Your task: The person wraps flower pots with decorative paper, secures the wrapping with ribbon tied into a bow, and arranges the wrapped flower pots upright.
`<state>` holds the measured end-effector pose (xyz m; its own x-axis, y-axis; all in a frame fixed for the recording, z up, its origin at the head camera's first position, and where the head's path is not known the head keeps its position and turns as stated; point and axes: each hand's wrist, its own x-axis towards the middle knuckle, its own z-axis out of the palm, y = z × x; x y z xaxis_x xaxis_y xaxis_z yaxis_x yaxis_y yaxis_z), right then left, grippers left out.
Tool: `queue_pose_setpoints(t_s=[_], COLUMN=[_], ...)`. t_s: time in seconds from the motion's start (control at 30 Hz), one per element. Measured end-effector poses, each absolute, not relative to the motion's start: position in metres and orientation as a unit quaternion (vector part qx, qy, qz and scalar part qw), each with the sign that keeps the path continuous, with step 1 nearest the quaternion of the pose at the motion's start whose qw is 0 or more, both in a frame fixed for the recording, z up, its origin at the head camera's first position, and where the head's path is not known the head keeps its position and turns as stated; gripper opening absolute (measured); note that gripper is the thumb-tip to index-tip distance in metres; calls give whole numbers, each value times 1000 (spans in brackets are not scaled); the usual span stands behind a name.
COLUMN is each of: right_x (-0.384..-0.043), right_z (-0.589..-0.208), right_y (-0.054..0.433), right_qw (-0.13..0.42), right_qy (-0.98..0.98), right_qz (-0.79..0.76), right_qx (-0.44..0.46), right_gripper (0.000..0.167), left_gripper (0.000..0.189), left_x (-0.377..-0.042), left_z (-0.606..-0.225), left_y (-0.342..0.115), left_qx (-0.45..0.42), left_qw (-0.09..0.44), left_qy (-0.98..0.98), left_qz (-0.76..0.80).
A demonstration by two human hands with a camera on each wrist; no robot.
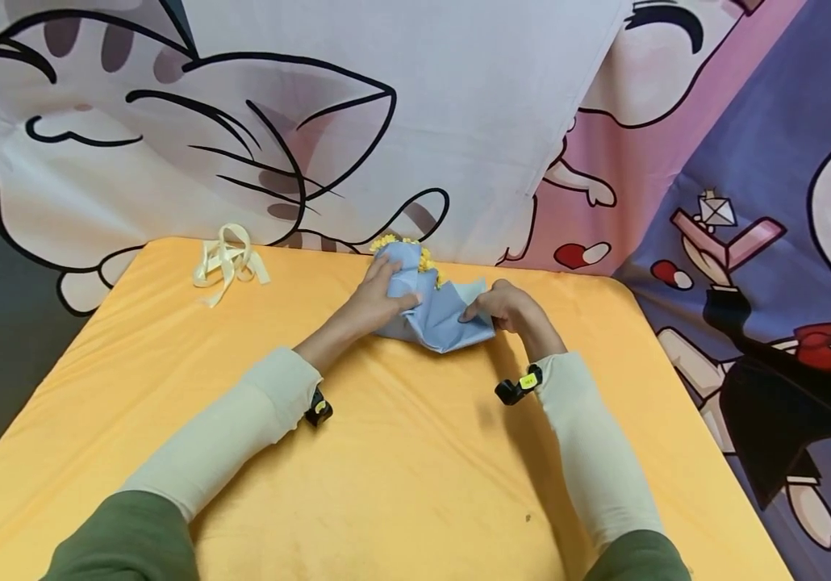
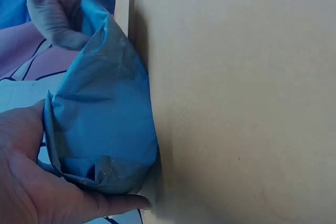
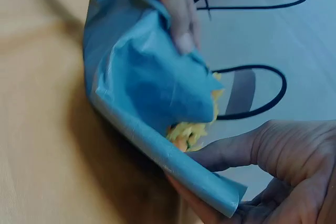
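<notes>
Blue wrapping paper (image 1: 452, 319) is folded around yellow flowers (image 1: 426, 260) near the far edge of the table. My left hand (image 1: 379, 300) grips the wrapped bundle at its left side, with the thumb over the front. Across from it, my right hand (image 1: 508, 305) pinches the right edge of the paper between thumb and fingers. In the right wrist view the flowers (image 3: 186, 132) peek out from under a fold, and the paper's edge (image 3: 173, 163) runs into the right hand (image 3: 283, 166). The flowers' stems are hidden inside the paper.
A loose cream ribbon (image 1: 230, 262) lies in a tangle at the table's far left corner. The table wears a yellow cloth (image 1: 386, 468). Behind and to the right hang printed cartoon curtains (image 1: 488, 105), close to the far edge.
</notes>
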<state>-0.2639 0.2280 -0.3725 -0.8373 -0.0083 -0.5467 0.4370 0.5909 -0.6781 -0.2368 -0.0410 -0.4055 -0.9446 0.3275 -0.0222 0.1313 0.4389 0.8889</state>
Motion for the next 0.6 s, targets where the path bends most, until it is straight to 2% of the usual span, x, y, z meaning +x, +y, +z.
queue_pose_setpoints(t_s=[0.1,0.23,0.43,0.53,0.6], right_x=[-261,-257,-252,-250,-249], right_z=[-364,-351,-331,-324,-322], right_y=[225,221,209,202,197], right_qw=[242,231,206,193,184], right_qy=[861,863,879,888,891], right_qz=[-429,-433,-421,-410,-410], right_qx=[126,118,87,71,64], right_gripper=[79,38,49,49,50], left_gripper=[84,85,91,92,92], left_x=[-237,-247,-293,-300,-294], left_z=[-405,-413,-465,-475,-468], left_y=[-38,-33,-30,-30,-29], left_qx=[125,111,101,104,106], left_qw=[87,82,67,62,67], left_qy=[850,861,877,879,877], left_qz=[504,489,464,462,463])
